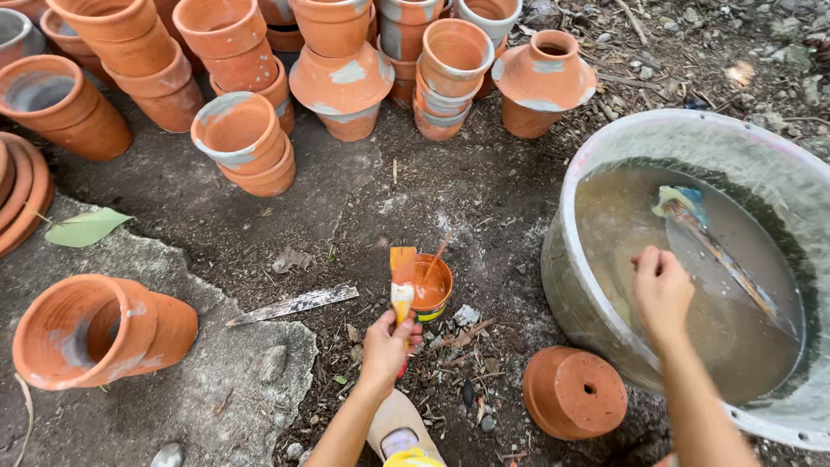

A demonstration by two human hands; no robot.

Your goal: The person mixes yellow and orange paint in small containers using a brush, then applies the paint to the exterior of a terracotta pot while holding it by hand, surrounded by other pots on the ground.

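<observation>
Terracotta dominates the head view: stacks of clay pots (242, 130) crowd the far edge of a patch of bare ground (363, 207), several streaked with grey.

The person's left hand (391, 339) has its fingers (406, 333) wrapped around the handle of a paintbrush (402, 281), whose bristles, loaded with orange paint, point upward and away. Just beyond the brush stands a small tin of orange paint (430, 290) with a thin stick (438, 255) leaning in it.

The right hand (661, 290) reaches over the rim of a large grey basin (692, 130) filled with murky water. Its fingers are curled loosely inward, close to a long-handled tool (718, 255) lying submerged with a blue-and-yellow head; whether they grip anything cannot be told from here.

Just beside the basin's near wall, an upturned pot (575, 393) rests with its drain hole showing. At the left, a larger pot (99, 329) lies on its side on a cracked concrete slab (216, 380). A weathered strip of wood (294, 304) lies between that pot and the tin, and a green leaf (85, 227) sits farther left. The tip of a sandal (399, 432) shows at the bottom edge.
</observation>
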